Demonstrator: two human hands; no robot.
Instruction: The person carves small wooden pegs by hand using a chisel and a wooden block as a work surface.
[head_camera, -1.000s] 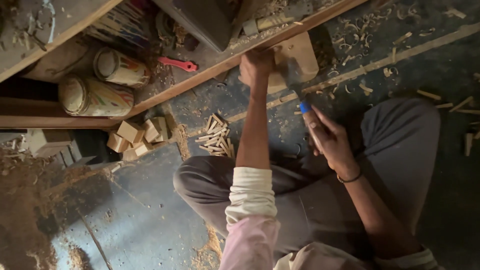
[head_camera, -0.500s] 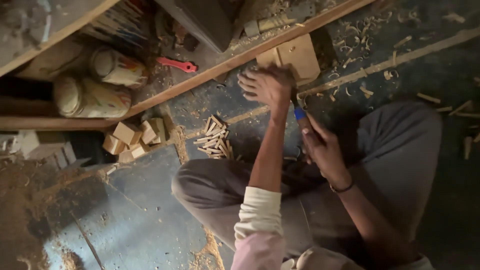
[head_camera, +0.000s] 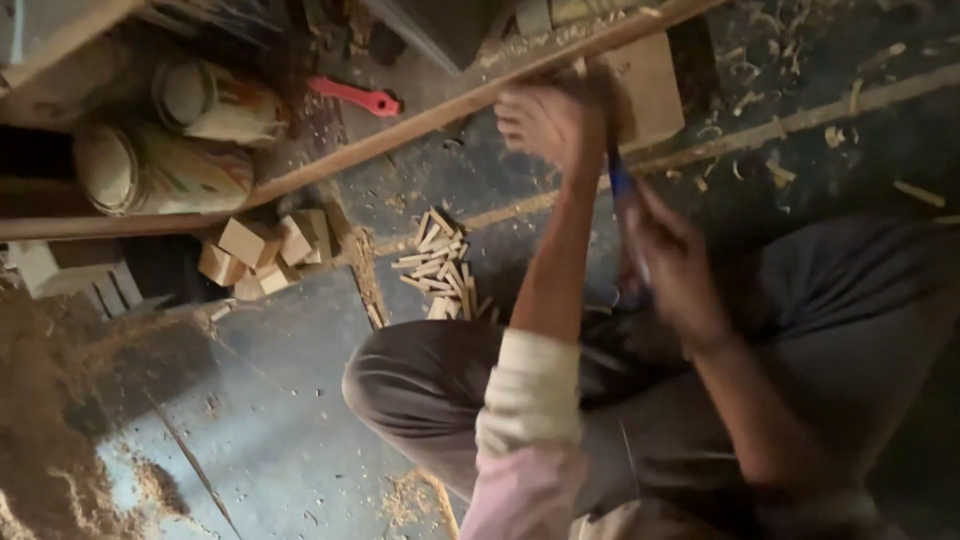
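Wooden block (head_camera: 645, 90) is lying on the floor against the long wooden batten (head_camera: 400, 135), and we are pressing our left hand (head_camera: 545, 120) on its near edge, fingers curled together on the wood. Our right hand (head_camera: 675, 265) is gripping a blue-handled tool (head_camera: 620, 185), fingers clamped round it, tip aimed at the block. We are risking a slip towards the left fingers, since they sit close beside the blade. Both arms are reaching forward over our crossed legs; split wooden sticks (head_camera: 440, 265) are lying nearby.
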